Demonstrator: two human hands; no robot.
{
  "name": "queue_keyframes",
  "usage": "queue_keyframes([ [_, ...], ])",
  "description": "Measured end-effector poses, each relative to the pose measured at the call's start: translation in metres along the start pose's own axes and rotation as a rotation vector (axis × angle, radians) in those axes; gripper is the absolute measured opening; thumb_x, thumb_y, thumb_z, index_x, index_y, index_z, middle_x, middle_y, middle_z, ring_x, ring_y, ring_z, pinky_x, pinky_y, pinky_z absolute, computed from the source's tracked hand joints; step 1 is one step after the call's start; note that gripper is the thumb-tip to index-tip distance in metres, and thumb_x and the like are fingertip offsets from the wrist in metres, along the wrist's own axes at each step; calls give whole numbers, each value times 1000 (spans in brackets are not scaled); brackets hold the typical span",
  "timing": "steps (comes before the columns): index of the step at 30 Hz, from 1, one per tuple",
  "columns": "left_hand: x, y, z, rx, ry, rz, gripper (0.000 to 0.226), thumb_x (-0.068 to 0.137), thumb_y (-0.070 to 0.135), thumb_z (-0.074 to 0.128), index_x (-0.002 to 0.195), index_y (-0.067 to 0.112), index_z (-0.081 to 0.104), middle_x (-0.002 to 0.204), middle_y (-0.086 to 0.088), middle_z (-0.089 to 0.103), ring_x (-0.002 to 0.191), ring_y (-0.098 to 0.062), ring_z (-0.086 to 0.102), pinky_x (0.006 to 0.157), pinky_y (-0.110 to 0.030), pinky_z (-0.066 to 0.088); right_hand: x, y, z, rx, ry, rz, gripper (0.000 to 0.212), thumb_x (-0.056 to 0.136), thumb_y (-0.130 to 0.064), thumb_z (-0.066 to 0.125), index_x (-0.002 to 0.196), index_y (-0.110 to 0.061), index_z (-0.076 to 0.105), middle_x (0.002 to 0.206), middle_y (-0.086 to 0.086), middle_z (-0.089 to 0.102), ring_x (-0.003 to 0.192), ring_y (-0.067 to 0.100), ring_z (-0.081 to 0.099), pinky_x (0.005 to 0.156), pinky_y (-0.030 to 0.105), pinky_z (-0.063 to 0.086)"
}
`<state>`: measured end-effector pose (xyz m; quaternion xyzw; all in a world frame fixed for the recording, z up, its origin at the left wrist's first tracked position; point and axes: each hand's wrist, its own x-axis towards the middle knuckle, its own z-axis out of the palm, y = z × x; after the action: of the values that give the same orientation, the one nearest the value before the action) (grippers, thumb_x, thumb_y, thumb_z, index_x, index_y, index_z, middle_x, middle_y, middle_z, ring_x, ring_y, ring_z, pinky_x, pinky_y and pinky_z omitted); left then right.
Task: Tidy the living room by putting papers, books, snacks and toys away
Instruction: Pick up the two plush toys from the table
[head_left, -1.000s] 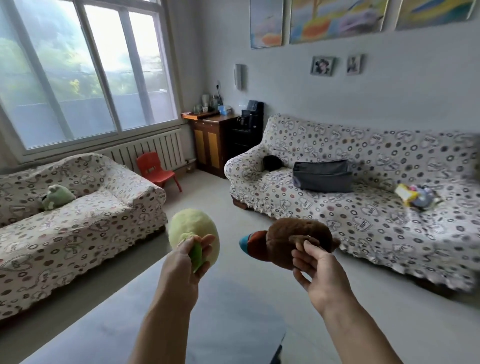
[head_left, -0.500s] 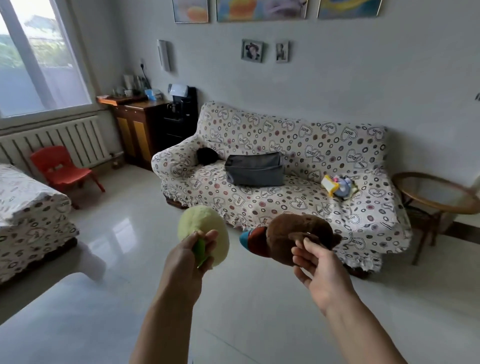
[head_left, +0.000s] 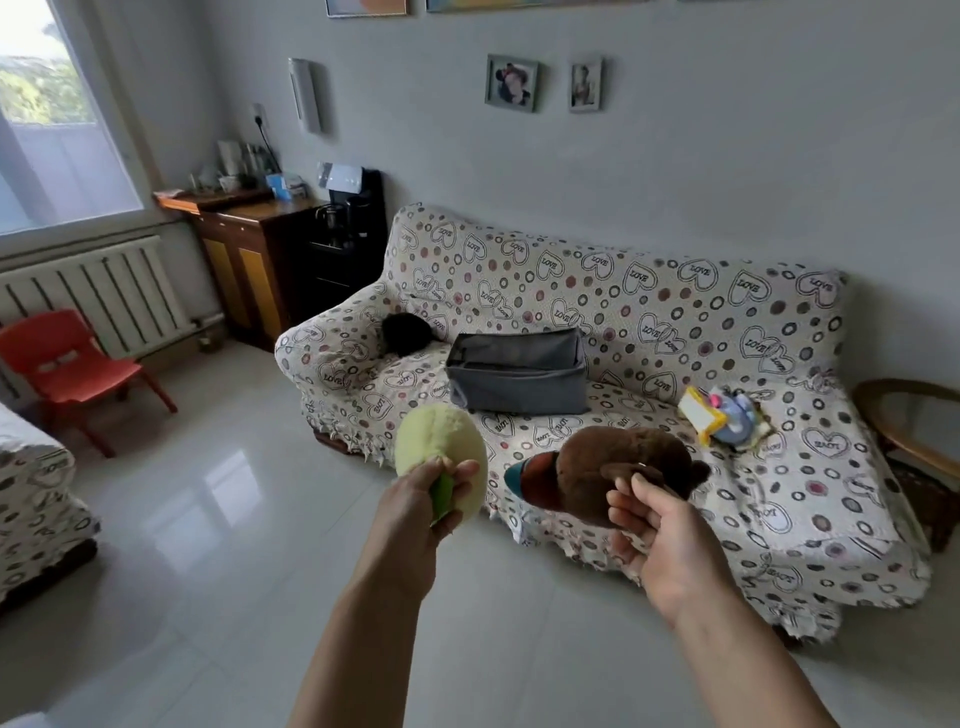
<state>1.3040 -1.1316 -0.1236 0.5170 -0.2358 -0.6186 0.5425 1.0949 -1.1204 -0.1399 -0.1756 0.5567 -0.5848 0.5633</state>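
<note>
Looking down from the head camera, you have both arms stretched forward over the pale tiled floor (head_left: 234, 519), each hand carrying a soft toy. Your left hand (head_left: 415, 512) is curled round a bright green part at the base of the pale green plush toy (head_left: 439, 441), which stands up above your knuckles. Your right hand (head_left: 662, 535) pinches the brown plush toy (head_left: 613, 467) by a small flap at its near side, thumb and fingers closed on it; the toy's blue and orange end points toward the green one, and the two toys hang near each other without touching. Beyond them stands the sofa (head_left: 623, 291) in its heart-and-circle cover. On its seat lies a grey fabric storage box (head_left: 519, 374), open at the top, with a black fuzzy thing (head_left: 405, 332) by the armrest to its left and a heap of colourful toys (head_left: 722, 415) to its right. A red child's chair (head_left: 67, 364) stands by the radiator (head_left: 104, 291).
</note>
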Motion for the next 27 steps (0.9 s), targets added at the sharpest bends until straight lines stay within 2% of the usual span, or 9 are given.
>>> queue_keyframes([
  [7,132,39,44,140,-38,-15,22,99,19,41,80,22,52,94,-2,74,92,-14,61,72,-28,41,114,-28,63,18,16,-6,15,91,-19,58,83,-14,70,82,1,69,75,11,58,66,27,44],
  [12,221,41,62,242,-18,-23,24,99,21,43,77,22,55,98,-2,75,97,-18,59,70,-28,41,196,-32,103,-20,35,27,13,90,-20,61,87,-13,71,84,1,69,77,12,59,69,28,45],
  [18,322,58,88,278,16,-44,24,100,21,44,81,18,58,100,-6,75,98,-21,60,70,-29,42,305,-53,148,-56,10,31,12,91,-16,60,88,-10,71,82,2,67,76,13,56,64,28,44],
  [22,400,77,119,311,52,-53,22,99,22,45,83,16,59,106,-11,73,109,-28,60,72,-30,44,387,-75,182,-87,8,66,12,89,-16,62,91,-9,72,83,3,68,77,14,57,65,28,44],
  [25,448,91,143,316,54,-56,23,99,19,44,82,14,59,102,-10,74,99,-23,61,77,-32,41,438,-91,204,-104,3,62,12,89,-17,62,90,-11,72,81,2,68,75,13,57,65,27,43],
  [27,474,100,155,325,53,-66,21,100,17,43,85,13,58,96,-7,74,89,-18,61,73,-30,40,467,-99,216,-121,-1,57,12,90,-17,61,89,-13,72,80,1,67,74,12,56,65,27,43],
])
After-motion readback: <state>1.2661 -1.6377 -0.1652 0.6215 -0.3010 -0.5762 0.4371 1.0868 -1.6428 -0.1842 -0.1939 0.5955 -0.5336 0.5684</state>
